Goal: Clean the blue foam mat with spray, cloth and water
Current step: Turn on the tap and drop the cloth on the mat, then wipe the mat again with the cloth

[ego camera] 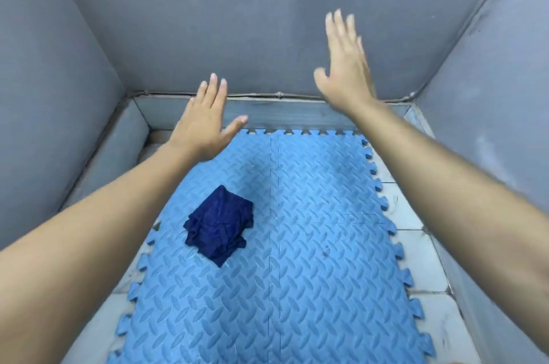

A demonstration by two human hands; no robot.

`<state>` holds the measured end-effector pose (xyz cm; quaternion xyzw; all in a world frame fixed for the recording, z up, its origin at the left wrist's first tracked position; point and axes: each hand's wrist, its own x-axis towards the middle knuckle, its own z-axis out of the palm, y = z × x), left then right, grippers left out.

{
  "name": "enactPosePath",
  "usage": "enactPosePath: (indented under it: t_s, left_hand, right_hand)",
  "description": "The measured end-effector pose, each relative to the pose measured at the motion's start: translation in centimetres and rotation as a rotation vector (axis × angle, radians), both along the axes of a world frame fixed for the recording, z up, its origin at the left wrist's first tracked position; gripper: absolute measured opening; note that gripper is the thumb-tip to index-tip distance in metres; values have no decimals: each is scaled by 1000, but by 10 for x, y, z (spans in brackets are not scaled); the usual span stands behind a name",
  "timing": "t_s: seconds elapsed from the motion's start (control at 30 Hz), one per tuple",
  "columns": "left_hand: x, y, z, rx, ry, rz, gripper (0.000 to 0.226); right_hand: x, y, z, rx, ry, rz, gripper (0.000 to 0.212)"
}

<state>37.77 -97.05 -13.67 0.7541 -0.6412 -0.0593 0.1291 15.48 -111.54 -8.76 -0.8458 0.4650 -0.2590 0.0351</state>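
The blue foam mat (320, 244), made of interlocking textured tiles, lies on the floor and fills the middle of the view. A crumpled dark blue cloth (219, 225) rests on its left half. My left hand (205, 122) is held out flat above the mat's far left corner, fingers apart, holding nothing. My right hand (344, 63) is raised higher in front of the back wall, palm flat, fingers spread and slightly blurred, also holding nothing. Neither hand touches the cloth. No spray bottle or water is in view.
Grey walls (237, 21) close in at the back, left and right. A low grey ledge (279, 111) runs along the base of the back wall. Pale floor tiles (416, 259) show beside the mat on the right and left.
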Motion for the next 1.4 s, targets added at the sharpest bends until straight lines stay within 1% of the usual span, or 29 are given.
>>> enactPosePath:
  t_s: [0.03, 0.1, 0.13, 0.17, 0.2, 0.23, 0.27, 0.37, 0.47, 0.53, 0.6, 0.63, 0.67, 0.7, 0.77, 0.83, 0.87, 0.93, 1.0, 1.07, 1.17, 1.27, 1.33, 1.4]
  left_hand:
    - [-3, 18, -32, 127, -3, -19, 88]
    - [-6, 58, -97, 412, -46, -25, 103]
    - [-6, 75, -128, 513, -64, -26, 112]
    - [-7, 90, -156, 568, -69, -28, 119]
    - [-10, 101, -179, 585, -71, -31, 121]
    - [-13, 108, -196, 562, -70, -24, 116]
    - [-17, 112, -207, 507, -77, -7, 108]
    - [-35, 103, -226, 340, -80, 76, 82]
    - [-63, 57, -232, 220, -75, 80, 68]
    - [-101, 13, -235, 173, -58, -17, 64]
    - [-142, -29, -233, 141, -31, -215, 62]
    - [-150, -50, -233, 154, -35, -312, 61]
    - [-144, -70, -232, 174, -53, -354, 60]
    - [-124, -89, -233, 193, -75, -316, 59]
    - [-55, -110, -233, 234, -48, -14, 58]
    - [19, -100, -229, 335, -6, 253, 59]
    - [45, -83, -226, 374, -3, 327, 60]
    - [60, -48, -224, 371, -22, 361, 63]
    - [25, -25, -231, 285, -31, 272, 70]
    - [-33, -21, -234, 215, -29, 87, 71]
    - [-116, -63, -236, 150, -25, -148, 65]
    - [-164, -142, -239, 143, -14, -208, 58]
    - [-175, -185, -238, 187, -6, -182, 55]
    - [-177, -202, -236, 250, 22, -148, 54]
  right_hand:
    - [-19, 12, -57, 137, 58, -14, 76]
    - [-70, 42, -166, 433, 238, -121, 66]
    - [-93, 57, -210, 526, 316, -177, 64]
    - [-113, 71, -245, 548, 355, -212, 64]
    - [-126, 81, -269, 516, 355, -234, 68]
    - [-133, 86, -283, 463, 327, -248, 70]
    - [-135, 90, -286, 416, 299, -259, 69]
    - [-134, 87, -288, 358, 280, -252, 60]
    - [-134, 85, -289, 344, 254, -252, 57]
    - [-134, 84, -292, 340, 242, -254, 57]
    - [-136, 84, -293, 332, 245, -255, 57]
    - [-137, 84, -293, 337, 237, -256, 57]
    - [-138, 84, -292, 344, 226, -256, 57]
    - [-139, 84, -292, 351, 224, -248, 57]
    - [-140, 84, -293, 354, 235, -239, 57]
    - [-139, 83, -293, 345, 236, -257, 56]
    - [-138, 84, -293, 339, 242, -262, 56]
    - [-136, 85, -292, 329, 257, -267, 55]
    - [-136, 84, -292, 323, 255, -280, 55]
    - [-136, 84, -292, 324, 250, -280, 54]
    - [-136, 83, -292, 321, 240, -273, 53]
    - [-137, 83, -293, 316, 207, -272, 52]
    - [-138, 82, -293, 309, 174, -267, 52]
    - [-139, 82, -294, 298, 130, -286, 52]
